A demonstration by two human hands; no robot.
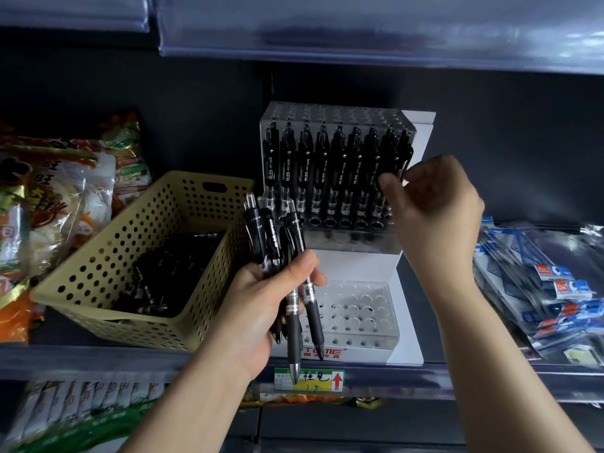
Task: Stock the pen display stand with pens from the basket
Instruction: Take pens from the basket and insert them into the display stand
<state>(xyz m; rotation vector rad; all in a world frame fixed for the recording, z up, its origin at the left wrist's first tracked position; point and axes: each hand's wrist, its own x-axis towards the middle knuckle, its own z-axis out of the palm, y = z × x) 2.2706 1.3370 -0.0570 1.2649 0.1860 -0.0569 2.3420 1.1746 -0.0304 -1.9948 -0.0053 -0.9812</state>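
A white and clear acrylic pen display stand (408,256) sits on the shelf. Its upper tier holds a row of black pens (322,171); the lower tier (356,308) shows bare holes. My left hand (261,305) grips a bundle of black pens (291,256), tips down, in front of the stand's left side. My right hand (431,207) pinches a black pen (403,161) at the right end of the upper row. A yellow perforated basket (108,256) to the left holds more black pens (176,256).
Snack bags (55,197) lie left of the basket. Packaged stationery (549,289) lies on the shelf at the right. A green and yellow price label (323,380) sits on the shelf edge (457,377). A shelf above overhangs the stand.
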